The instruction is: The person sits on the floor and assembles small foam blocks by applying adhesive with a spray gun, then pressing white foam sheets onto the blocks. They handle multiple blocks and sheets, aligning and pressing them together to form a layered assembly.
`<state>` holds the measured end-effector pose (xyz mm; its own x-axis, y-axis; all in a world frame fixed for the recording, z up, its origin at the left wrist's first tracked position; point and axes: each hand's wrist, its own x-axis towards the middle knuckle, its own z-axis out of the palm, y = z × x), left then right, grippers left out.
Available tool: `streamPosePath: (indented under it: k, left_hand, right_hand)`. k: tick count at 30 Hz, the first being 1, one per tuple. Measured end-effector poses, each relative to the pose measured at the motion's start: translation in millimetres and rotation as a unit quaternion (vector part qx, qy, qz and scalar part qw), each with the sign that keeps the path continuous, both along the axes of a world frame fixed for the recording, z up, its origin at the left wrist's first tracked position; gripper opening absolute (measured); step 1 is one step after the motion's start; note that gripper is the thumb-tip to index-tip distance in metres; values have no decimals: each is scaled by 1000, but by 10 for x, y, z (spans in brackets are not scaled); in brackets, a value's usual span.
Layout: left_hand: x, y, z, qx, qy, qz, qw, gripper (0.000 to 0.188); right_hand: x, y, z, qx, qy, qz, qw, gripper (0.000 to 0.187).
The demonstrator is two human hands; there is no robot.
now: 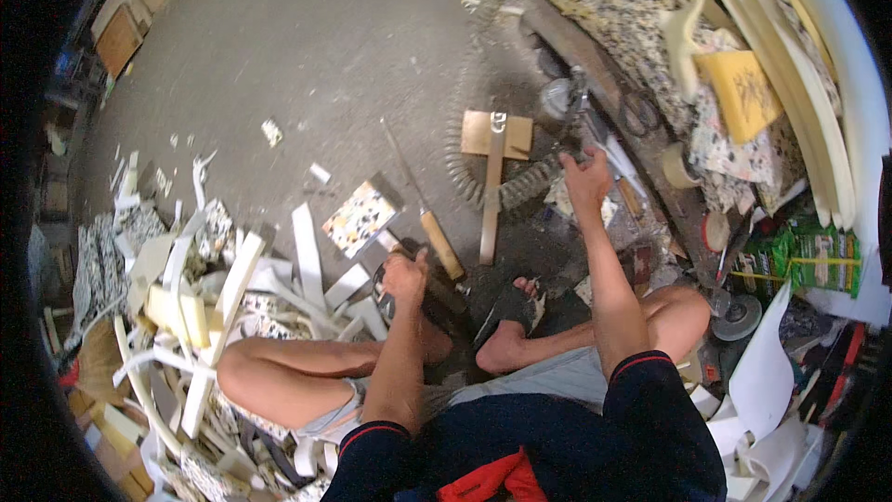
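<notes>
My left hand (405, 276) is closed by my left foot, around something I cannot make out. A pale strip runs from it to a square block of speckled foam (360, 218). Beside this hand lies a long thin tool with a wooden handle (440, 246). My right hand (588, 178) reaches forward with its fingers apart, and I see nothing held in it. Close by its fingertips are the grey coiled hose (528, 188) and a cluster of tools with a rounded grey cup (557, 97). Between my hands, a flat bar (491, 191) lies across a tan block (520, 136).
White and speckled foam offcuts (311, 260) are heaped at my left. At the right stand scissors (639, 115), a tape roll (681, 167), a yellow foam block (741, 95), tall cream foam sheets (790, 98) and green packages (813, 256). Grey floor (288, 46) stretches ahead.
</notes>
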<state>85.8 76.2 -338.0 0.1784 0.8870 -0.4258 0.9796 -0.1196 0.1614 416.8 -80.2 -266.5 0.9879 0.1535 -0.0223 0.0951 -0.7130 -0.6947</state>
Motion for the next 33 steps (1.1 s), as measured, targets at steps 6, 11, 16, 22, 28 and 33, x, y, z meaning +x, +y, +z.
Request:
streamPosePath:
  k: [6,11,16,22,28,33]
  left_hand:
    - [-164,224,-393,-75,-53,41,995,64]
    - [-147,122,-609,1,-288,261,921,56]
    - [-263,509,-337,-342,-440,422,715,43]
    - [-545,692,923,135,-336,88,928,37]
    - [-784,1154,2592,344,-206,-102,910,30]
    - [-853,1149,3164,380,-193,-178,887,31]
  right_hand:
    - [545,321,-442,5,-96,72,993,100]
    - [930,457,-866,5,-105,4,995,60]
    - [1005,318,-607,118,-30,71,990,59]
    - [420,-162,779,203,27,227,952,28]
    - [-773,-459,2318,304,61,348,885,17]
    - [-1621,-529,2767,289,129,339,886,25]
